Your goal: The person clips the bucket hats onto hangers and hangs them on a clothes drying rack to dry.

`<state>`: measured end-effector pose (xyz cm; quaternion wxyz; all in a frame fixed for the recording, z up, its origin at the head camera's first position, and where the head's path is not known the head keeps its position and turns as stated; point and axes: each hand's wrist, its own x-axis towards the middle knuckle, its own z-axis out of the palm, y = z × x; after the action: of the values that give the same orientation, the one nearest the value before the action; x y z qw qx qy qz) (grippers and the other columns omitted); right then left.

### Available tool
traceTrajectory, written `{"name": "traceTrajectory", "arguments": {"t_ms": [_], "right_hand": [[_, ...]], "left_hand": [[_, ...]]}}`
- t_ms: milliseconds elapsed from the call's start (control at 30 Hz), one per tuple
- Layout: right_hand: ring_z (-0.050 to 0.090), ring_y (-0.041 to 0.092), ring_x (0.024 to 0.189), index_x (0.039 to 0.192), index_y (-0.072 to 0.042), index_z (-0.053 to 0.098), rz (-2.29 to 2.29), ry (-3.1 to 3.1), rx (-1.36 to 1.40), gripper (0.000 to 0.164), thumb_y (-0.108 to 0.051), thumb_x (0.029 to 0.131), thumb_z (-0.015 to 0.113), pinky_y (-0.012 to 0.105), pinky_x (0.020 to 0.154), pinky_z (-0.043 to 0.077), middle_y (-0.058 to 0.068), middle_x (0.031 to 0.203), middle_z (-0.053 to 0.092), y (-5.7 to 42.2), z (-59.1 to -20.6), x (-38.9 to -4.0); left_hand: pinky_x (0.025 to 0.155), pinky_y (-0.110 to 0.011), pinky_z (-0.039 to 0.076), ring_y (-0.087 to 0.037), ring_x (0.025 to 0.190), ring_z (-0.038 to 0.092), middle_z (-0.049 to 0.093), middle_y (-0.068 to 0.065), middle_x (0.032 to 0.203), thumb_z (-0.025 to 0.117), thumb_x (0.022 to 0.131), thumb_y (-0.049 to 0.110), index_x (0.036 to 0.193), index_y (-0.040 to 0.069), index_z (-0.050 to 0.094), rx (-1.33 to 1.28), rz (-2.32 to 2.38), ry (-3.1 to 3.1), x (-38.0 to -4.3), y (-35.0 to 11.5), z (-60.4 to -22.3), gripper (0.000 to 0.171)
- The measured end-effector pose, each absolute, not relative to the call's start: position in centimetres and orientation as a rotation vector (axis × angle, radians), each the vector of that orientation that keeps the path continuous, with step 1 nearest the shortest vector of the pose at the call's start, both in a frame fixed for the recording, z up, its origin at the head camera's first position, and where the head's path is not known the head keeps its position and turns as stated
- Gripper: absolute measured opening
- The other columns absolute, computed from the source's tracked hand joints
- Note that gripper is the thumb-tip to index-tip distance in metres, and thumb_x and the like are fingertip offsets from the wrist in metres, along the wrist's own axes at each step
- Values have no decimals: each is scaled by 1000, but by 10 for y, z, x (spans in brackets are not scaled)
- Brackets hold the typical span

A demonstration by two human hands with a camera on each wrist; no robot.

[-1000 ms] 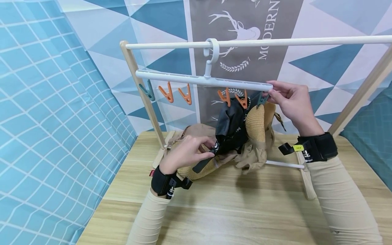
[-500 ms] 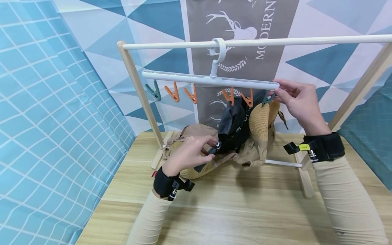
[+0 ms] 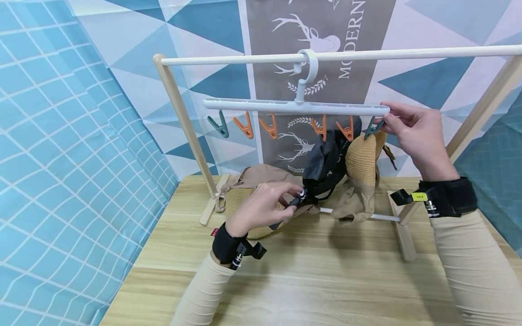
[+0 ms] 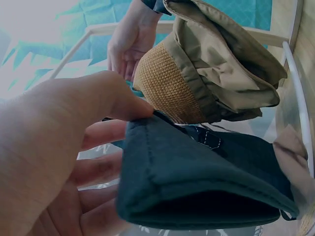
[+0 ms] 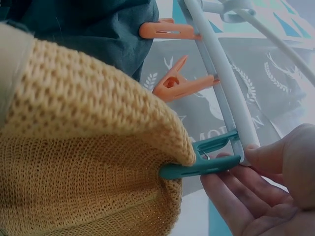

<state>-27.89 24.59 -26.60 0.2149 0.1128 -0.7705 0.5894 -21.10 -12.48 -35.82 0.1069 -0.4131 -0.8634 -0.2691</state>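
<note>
My left hand (image 3: 267, 206) pinches the lower edge of a black cap (image 3: 322, 170) with white lettering, thumb over the dark fabric (image 4: 197, 177) in the left wrist view. An orange clip (image 5: 167, 31) bites the cap's upper part. My right hand (image 3: 426, 136) grips the right end of a white clip hanger (image 3: 261, 105), which hooks over the rack's white rail (image 3: 387, 55). Close by my right fingers, a green clip (image 5: 197, 169) holds a woven straw hat (image 5: 98, 162) with khaki cloth (image 4: 221, 59), hanging down.
Another straw and khaki hat (image 3: 261, 174) lies on the wooden table (image 3: 310, 280) behind my left hand. Several other clips, one green (image 3: 219, 124) at the left end, hang along the hanger. Wooden rack posts (image 3: 185, 124) stand at both sides, with a patterned cloth behind.
The hanger has slid right along the rail, carrying the cap and the straw hat. Both hands have moved right with it, keeping their holds.
</note>
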Motion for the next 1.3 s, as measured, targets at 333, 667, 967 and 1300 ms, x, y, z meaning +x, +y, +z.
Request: {"name": "traceTrajectory", "arguments": {"t_ms": [333, 667, 967, 1300], "right_hand": [[79, -9, 95, 155, -6, 68, 1655, -2098, 264, 44, -12, 111, 68, 6, 88, 58, -23, 107, 78, 260, -260, -271], [81, -5, 95, 150, -7, 73, 1766, -2031, 322, 40, -9, 110, 69, 9, 87, 60, -19, 106, 82, 265, -270, -274], [81, -4, 96, 150, -6, 72, 1826, -2033, 365, 40, -10, 110, 68, 11, 86, 62, -17, 105, 83, 263, -289, -278], [81, -3, 98, 148, -9, 74, 1842, -2022, 412, 38, -11, 110, 69, 13, 87, 63, -20, 110, 84, 251, -305, -279]], "left_hand": [[83, -35, 68, -19, 90, 85, 84, -13, 128, 76, 102, 11, 141, 6, 73, -1229, -819, -2496, -211, -118, -361, 39], [81, -21, 63, -17, 90, 85, 84, -11, 128, 78, 104, 13, 140, 6, 73, -1238, -807, -2495, -214, -117, -362, 37], [83, -28, 67, -18, 90, 85, 84, -12, 127, 77, 104, 14, 140, 6, 73, -1229, -807, -2539, -215, -118, -363, 37], [86, -26, 66, -18, 92, 85, 83, -10, 129, 78, 105, 16, 140, 7, 74, -1221, -807, -2569, -216, -117, -364, 37]]}}
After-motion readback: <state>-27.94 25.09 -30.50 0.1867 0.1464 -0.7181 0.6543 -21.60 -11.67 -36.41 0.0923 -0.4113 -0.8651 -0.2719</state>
